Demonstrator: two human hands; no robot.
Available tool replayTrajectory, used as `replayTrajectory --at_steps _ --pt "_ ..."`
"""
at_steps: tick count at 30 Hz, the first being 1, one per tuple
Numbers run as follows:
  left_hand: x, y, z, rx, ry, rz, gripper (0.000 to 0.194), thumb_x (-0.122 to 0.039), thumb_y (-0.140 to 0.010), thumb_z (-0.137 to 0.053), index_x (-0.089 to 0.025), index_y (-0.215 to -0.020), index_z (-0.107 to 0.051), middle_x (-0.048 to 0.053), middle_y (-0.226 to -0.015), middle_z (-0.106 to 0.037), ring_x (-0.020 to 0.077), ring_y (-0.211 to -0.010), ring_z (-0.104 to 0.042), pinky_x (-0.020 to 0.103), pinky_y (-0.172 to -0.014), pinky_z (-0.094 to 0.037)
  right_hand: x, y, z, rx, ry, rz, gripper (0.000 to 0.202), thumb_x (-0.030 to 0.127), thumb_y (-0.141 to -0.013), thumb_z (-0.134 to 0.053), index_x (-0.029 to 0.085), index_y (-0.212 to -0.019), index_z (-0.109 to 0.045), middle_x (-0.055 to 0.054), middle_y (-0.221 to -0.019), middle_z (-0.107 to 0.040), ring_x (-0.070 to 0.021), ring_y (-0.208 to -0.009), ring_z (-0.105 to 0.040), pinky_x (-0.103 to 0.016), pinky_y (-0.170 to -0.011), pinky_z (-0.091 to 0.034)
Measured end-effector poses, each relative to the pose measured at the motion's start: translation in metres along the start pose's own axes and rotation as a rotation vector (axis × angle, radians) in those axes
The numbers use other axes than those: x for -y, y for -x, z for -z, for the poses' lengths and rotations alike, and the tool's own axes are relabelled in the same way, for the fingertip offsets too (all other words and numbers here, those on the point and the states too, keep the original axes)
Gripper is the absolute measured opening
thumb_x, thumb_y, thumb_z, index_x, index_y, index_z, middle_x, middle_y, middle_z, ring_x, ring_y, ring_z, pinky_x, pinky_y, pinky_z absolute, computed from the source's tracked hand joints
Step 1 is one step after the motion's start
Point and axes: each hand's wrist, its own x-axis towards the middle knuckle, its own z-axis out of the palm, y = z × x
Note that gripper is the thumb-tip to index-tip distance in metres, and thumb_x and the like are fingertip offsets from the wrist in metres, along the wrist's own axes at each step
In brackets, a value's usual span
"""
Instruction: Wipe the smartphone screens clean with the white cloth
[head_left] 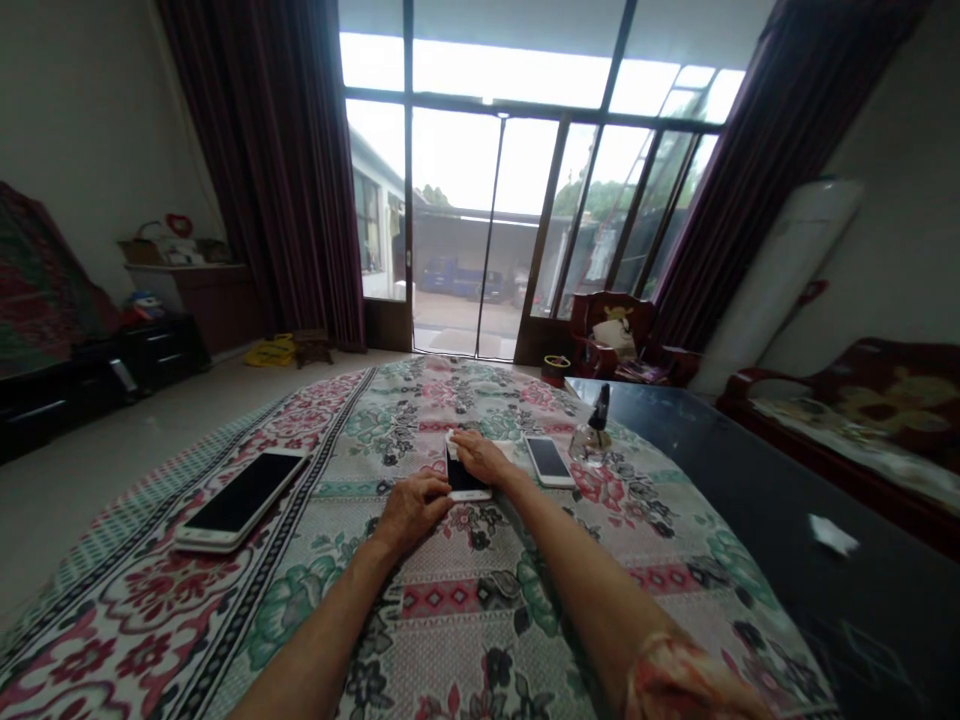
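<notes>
A white smartphone (469, 484) with a dark screen lies on the flowered tablecloth (450, 650), straight ahead. My left hand (412, 512) grips its left edge, thumb and fingers closed at the lower corner. Over the upper part of the screen, my right hand (478, 458) presses down a piece of white tissue (452, 440), mostly hidden under the fingers. Just right of it rests a second white smartphone (550, 462), screen up. A clear spray bottle (592, 440) with a black nozzle stands beyond that phone. At the left lies a larger white phone or tablet (244, 500), also screen up.
A dark glossy table (720, 480) adjoins on the right, with a crumpled white tissue (832, 535) on it. Wooden armchairs (615, 330) and a wooden sofa (862, 400) stand at the right. Glass doors (480, 240) between dark curtains are at the back.
</notes>
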Motion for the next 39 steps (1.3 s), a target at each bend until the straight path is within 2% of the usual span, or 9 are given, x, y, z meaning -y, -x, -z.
replayTrajectory --at_steps 6,11,16,26,34,39 --pt "-0.001 0.000 0.000 -0.004 0.016 0.017 0.011 -0.013 -0.075 -0.068 -0.021 -0.080 -0.074 0.004 -0.094 -0.071 0.0168 -0.086 -0.066 0.028 -0.080 -0.051 -0.004 -0.024 -0.005 0.015 0.026 -0.023 0.032 0.014 -0.090 -0.039 0.022 -0.111 -0.062 -0.005 -0.119 -0.064 -0.0177 -0.112 -0.055 -0.032 -0.099 -0.039" --pt "-0.003 0.000 0.000 -0.002 0.026 0.030 0.012 -0.013 -0.075 -0.068 -0.022 -0.080 -0.074 0.004 -0.094 -0.071 0.0167 -0.087 -0.066 0.027 -0.081 -0.050 0.000 -0.022 -0.005 0.024 0.046 -0.009 0.032 0.016 -0.092 -0.038 0.022 -0.111 -0.062 -0.004 -0.124 -0.062 -0.0177 -0.113 -0.054 -0.032 -0.099 -0.039" --pt "-0.005 -0.001 0.001 0.003 0.025 0.039 0.014 -0.012 -0.075 -0.067 -0.022 -0.080 -0.074 0.003 -0.094 -0.071 0.0165 -0.086 -0.065 0.027 -0.082 -0.049 0.006 -0.008 -0.003 0.037 0.083 0.069 0.034 0.016 -0.092 -0.037 0.017 -0.115 -0.062 -0.008 -0.129 -0.058 -0.0195 -0.118 -0.052 -0.034 -0.103 -0.037" --pt "-0.004 0.001 -0.001 0.004 0.004 0.004 0.012 -0.011 -0.076 -0.064 -0.020 -0.078 -0.072 0.004 -0.095 -0.069 0.0163 -0.089 -0.063 0.026 -0.083 -0.046 0.026 0.028 0.008 0.030 0.064 0.199 0.033 0.016 -0.093 -0.037 0.017 -0.114 -0.062 -0.007 -0.127 -0.059 -0.0201 -0.113 -0.053 -0.035 -0.099 -0.041" --pt "-0.008 0.002 0.001 -0.034 -0.141 0.040 0.004 -0.014 -0.076 -0.065 -0.018 -0.077 -0.064 0.003 -0.083 -0.063 0.0167 -0.081 -0.058 0.026 -0.076 -0.044 0.042 0.063 0.014 0.047 0.010 0.164 0.036 0.020 -0.095 -0.036 0.019 -0.124 -0.057 -0.005 -0.136 -0.053 -0.0252 -0.126 -0.046 -0.044 -0.105 -0.036" --pt "-0.006 0.003 -0.001 -0.041 -0.209 0.085 0.009 -0.016 -0.075 -0.062 -0.017 -0.068 -0.057 0.001 -0.072 -0.057 0.0156 -0.072 -0.054 0.025 -0.069 -0.041 0.048 0.084 0.018 0.065 -0.012 0.149 0.038 0.023 -0.095 -0.036 0.021 -0.129 -0.054 -0.004 -0.140 -0.049 -0.0261 -0.131 -0.041 -0.046 -0.107 -0.034"
